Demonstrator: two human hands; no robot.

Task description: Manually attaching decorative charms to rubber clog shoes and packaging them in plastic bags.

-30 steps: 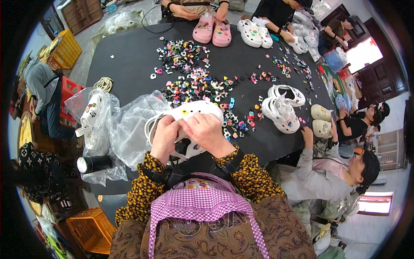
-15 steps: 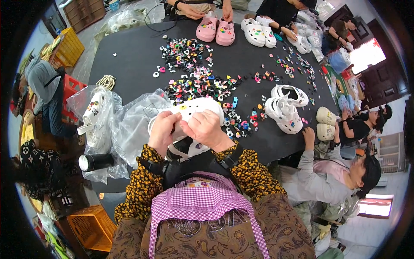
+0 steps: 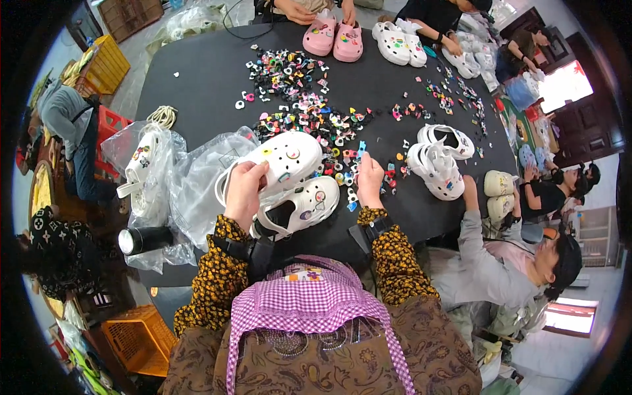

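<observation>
A white clog (image 3: 289, 155) with several charms on its upper is tilted up in my left hand (image 3: 245, 191), the thumb on top and the fingers curled at its edge. Just below it, a second white clog (image 3: 309, 205) with charms rests on the table, partly covered by the first. My right hand (image 3: 370, 183) is over the near right edge of the charm pile (image 3: 309, 125), its fingers pinched at the lower end of a small blue shoe charm (image 3: 361, 149). The underside of that charm is hidden.
Clear plastic bags (image 3: 207, 181), one around a white clog (image 3: 141, 161), lie left beside a black cylinder (image 3: 146, 241). Another white pair (image 3: 438, 164) stands right. Co-workers handle pink clogs (image 3: 332, 38) and white clogs across the black table (image 3: 197, 85). An orange crate (image 3: 138, 339) stands lower left.
My right hand has left the held clog and moved right to the charms. The left hand has tilted the clog, and the second clog beneath it now shows more.
</observation>
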